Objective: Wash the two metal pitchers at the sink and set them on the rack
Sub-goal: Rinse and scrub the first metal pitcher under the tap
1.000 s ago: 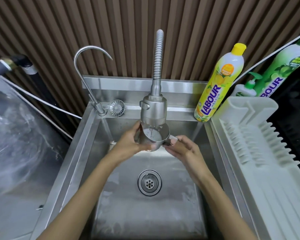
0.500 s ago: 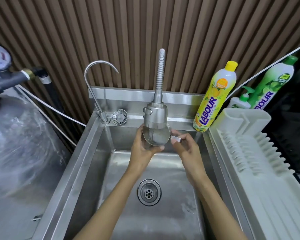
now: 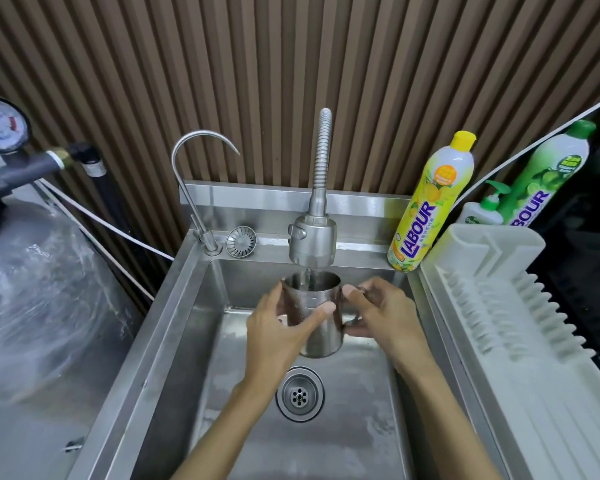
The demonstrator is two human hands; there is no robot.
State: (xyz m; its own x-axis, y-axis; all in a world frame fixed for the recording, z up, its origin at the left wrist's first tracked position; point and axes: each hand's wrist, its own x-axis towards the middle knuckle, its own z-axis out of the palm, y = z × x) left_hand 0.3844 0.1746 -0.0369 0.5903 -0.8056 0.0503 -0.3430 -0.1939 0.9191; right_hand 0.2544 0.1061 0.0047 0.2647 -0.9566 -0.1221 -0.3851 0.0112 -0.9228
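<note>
One metal pitcher (image 3: 317, 306) stands upright in the air over the steel sink (image 3: 343, 427), its mouth right under the spray tap head (image 3: 312, 244). A thin stream of water runs into it. My left hand (image 3: 278, 327) wraps around the pitcher's body from the left, thumb across its front. My right hand (image 3: 378, 310) grips the handle on the pitcher's right side. The white drying rack (image 3: 520, 341) lies to the right of the sink with nothing on it. No second pitcher is in view.
A thin gooseneck tap (image 3: 194, 188) and a loose strainer (image 3: 240, 241) sit on the sink's back ledge. A yellow soap bottle (image 3: 430, 202), a pump bottle (image 3: 485, 209) and a green bottle (image 3: 548, 174) stand behind the rack. A plastic-wrapped tank (image 3: 32, 289) fills the left.
The pitcher was tilted with its mouth toward me close under the tap head; now it is upright and lower, with water running into it. Both hands stayed on it.
</note>
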